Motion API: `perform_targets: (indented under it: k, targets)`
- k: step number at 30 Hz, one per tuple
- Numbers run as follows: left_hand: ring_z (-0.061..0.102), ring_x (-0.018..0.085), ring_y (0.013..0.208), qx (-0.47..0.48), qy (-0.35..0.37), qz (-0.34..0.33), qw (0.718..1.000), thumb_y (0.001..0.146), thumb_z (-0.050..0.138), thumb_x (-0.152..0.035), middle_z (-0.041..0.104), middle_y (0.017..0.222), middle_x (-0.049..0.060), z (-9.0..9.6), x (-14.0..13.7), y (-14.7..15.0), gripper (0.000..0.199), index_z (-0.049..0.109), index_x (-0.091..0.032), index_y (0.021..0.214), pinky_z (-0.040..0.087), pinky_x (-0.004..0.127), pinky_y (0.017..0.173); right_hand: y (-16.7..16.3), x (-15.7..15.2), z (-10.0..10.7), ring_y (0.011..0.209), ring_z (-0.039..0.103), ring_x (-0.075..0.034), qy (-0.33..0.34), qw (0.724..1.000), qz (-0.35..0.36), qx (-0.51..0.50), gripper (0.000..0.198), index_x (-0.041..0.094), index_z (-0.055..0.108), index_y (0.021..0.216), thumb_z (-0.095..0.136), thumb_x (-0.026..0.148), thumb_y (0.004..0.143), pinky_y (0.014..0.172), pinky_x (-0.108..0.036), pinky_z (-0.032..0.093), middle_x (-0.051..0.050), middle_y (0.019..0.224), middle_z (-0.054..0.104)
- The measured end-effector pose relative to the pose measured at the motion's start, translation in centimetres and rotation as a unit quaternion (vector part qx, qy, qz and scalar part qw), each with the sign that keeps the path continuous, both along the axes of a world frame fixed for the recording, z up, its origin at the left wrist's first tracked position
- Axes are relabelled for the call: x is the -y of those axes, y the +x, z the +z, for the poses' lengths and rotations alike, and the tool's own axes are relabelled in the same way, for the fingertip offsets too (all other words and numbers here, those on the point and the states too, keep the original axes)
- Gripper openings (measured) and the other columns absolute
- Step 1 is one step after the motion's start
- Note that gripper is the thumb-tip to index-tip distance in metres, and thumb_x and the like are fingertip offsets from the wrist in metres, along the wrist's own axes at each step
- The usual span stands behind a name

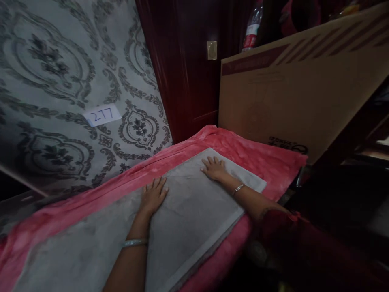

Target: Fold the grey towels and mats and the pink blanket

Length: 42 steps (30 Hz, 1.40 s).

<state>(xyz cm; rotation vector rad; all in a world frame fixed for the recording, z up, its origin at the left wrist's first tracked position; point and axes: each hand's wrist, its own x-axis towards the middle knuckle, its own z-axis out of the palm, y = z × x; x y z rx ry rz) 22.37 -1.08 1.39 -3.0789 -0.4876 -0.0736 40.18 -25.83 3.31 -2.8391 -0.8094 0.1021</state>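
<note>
A grey cloth (188,211) lies spread over a pink plush blanket (261,150); its right part looks folded over into a flat layer with a straight pale edge. My left hand (153,196) rests on the cloth near its far edge, fingers spread, with a pale bangle on the wrist. Farther right, my right hand (214,168) lies flat near the cloth's far right corner, fingers apart, a metal bracelet on its wrist. Neither hand grips anything.
Behind the blanket stands a large cardboard box (291,89), with a plastic bottle (252,30) at its upper left edge. A dark red wooden panel (188,81) meets a patterned wall (75,81) bearing a paper label (102,115) marked 277.
</note>
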Motion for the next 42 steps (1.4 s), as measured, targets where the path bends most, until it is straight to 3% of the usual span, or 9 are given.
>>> perform_targets:
  k: [6,12,16,19,24,28,36,42]
  targets:
    - [0.025,0.031,0.153,-0.008,0.004,0.001,1.0,0.102,0.03,-0.046,0.028,0.166,0.005,0.1,0.0,0.3,0.059,0.033,-0.028,0.158,0.022,0.059,0.121,-0.8,7.3,-3.8,0.153,0.014,-0.036,-0.04,0.998,-0.036,0.032,0.07,0.032,0.023,0.162,0.025,0.065,0.1,0.118,-0.064,0.017,-0.007,0.169,0.013]
    - [0.023,0.031,0.153,-0.023,0.001,0.013,1.0,0.102,0.03,-0.044,0.026,0.166,0.005,0.7,0.5,0.2,0.06,0.033,-0.025,0.158,0.02,0.058,0.122,-2.5,14.2,-5.2,0.154,0.016,-0.031,-0.055,0.994,-0.093,0.028,0.072,0.024,0.023,0.162,0.024,0.063,0.101,0.12,-0.059,0.019,-0.012,0.168,0.016]
    - [0.022,0.031,0.154,-0.027,-0.003,0.015,1.0,0.102,0.03,-0.044,0.025,0.167,0.005,0.8,0.8,0.1,0.06,0.031,-0.025,0.159,0.019,0.057,0.122,-2.4,15.9,-5.1,0.154,0.016,-0.03,-0.057,0.993,-0.099,0.023,0.069,0.02,0.034,0.159,0.028,0.058,0.101,0.121,-0.058,0.019,-0.013,0.166,0.022]
    - [0.022,0.031,0.154,-0.019,-0.01,0.014,1.0,0.102,0.031,-0.046,0.025,0.167,0.006,0.6,0.7,-0.1,0.061,0.031,-0.025,0.159,0.018,0.059,0.122,-1.4,13.9,-3.6,0.154,0.013,-0.031,-0.03,0.994,-0.089,0.059,0.068,0.019,0.037,0.157,0.027,0.056,0.101,0.12,-0.059,0.021,-0.013,0.166,0.021]
    - [0.019,0.034,0.154,-0.01,-0.024,0.004,1.0,0.1,0.035,-0.052,0.023,0.167,0.003,0.5,0.5,-0.3,0.065,0.029,-0.027,0.159,0.017,0.061,0.122,1.2,4.7,-0.3,0.155,0.012,-0.03,0.031,0.997,0.015,0.074,0.07,0.018,0.027,0.161,0.027,0.055,0.102,0.121,-0.055,0.02,-0.013,0.168,0.015]
    - [0.017,0.033,0.155,-0.012,-0.031,0.003,0.999,0.1,0.036,-0.052,0.025,0.167,0.001,0.5,0.5,-0.4,0.064,0.03,-0.028,0.159,0.015,0.06,0.123,3.3,-1.0,0.0,0.155,0.01,-0.03,0.039,0.998,0.018,0.04,0.067,0.022,0.024,0.162,0.024,0.054,0.103,0.12,-0.057,0.017,-0.011,0.169,0.014]
    - [0.02,0.034,0.154,0.006,-0.044,0.0,0.999,0.098,0.04,-0.053,0.031,0.164,0.001,0.1,0.1,-0.2,0.063,0.036,-0.032,0.157,0.017,0.062,0.122,4.7,-1.1,-2.9,0.154,0.015,-0.03,0.02,0.999,0.01,0.04,0.064,0.027,0.031,0.16,0.022,0.056,0.103,0.12,-0.057,0.016,-0.004,0.167,0.022]
    - [0.024,0.031,0.153,0.008,-0.074,0.001,0.997,0.098,0.038,-0.056,0.033,0.164,0.003,0.4,2.4,-1.4,0.062,0.036,-0.033,0.156,0.017,0.059,0.123,4.3,-0.1,-3.4,0.148,0.027,-0.035,-0.007,0.996,0.045,0.083,0.066,0.022,0.04,0.155,0.02,0.052,0.1,0.113,-0.059,0.029,-0.01,0.163,0.033]
